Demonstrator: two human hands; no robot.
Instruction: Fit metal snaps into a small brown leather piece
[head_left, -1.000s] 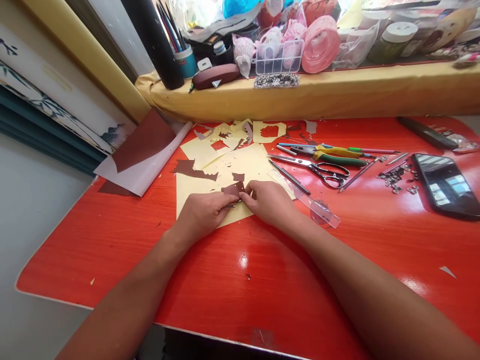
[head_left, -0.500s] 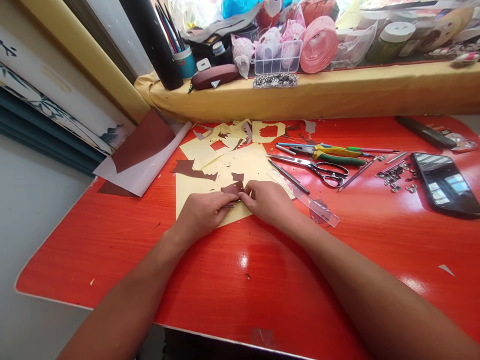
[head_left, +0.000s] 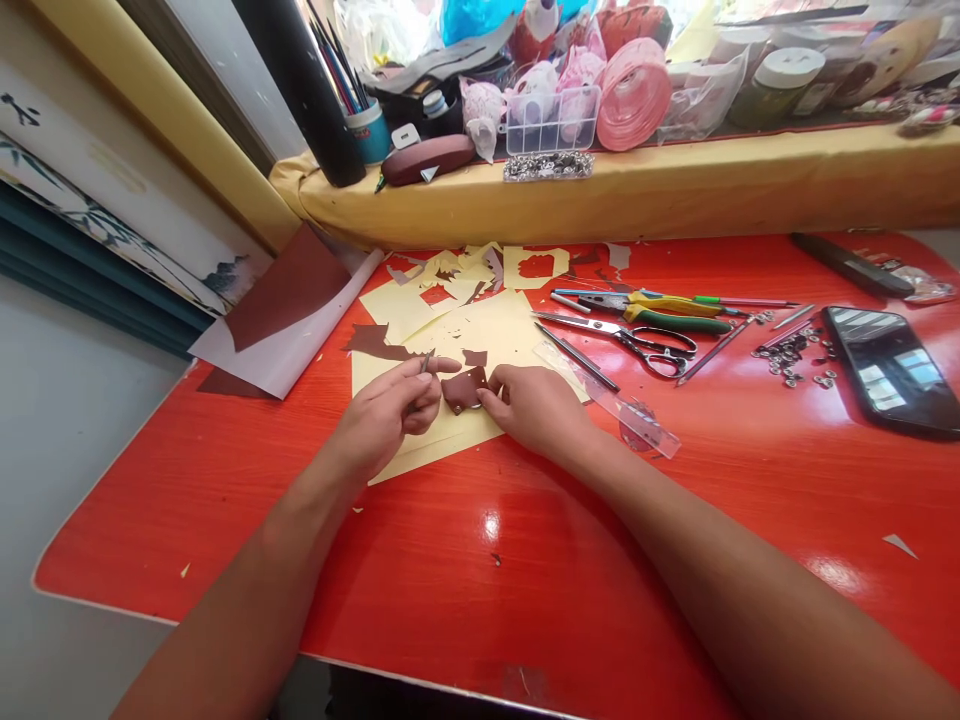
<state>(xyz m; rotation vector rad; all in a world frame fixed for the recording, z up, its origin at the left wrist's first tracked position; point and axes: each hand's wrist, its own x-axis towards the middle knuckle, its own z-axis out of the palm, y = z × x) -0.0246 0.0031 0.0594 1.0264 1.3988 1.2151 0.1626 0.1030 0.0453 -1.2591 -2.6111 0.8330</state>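
A small dark brown piece (head_left: 464,391) with little holes near its edges lies over the pale yellow paper (head_left: 405,455). My right hand (head_left: 529,405) pinches its right edge between thumb and fingers. Left of the piece and apart from it is my left hand (head_left: 394,410), with the index finger stretched to the right. A thin dark object (head_left: 427,361), too small to name, is pinched between its thumb and finger. Just beyond the piece lies a brown scrap (head_left: 475,357), and a longer brown offcut (head_left: 375,342) is at the left.
Scissors (head_left: 652,352), pliers (head_left: 664,312), a clear ruler (head_left: 645,425) and a phone (head_left: 892,370) lie on the red table (head_left: 465,600) to the right. Small metal parts (head_left: 787,358) sit beside the phone. Brown and white sheets (head_left: 289,300) rest at the left.
My left hand has let go of the brown piece and moved slightly left, its index finger now extended. More of the piece shows. The yellow paper's near edge has shifted.
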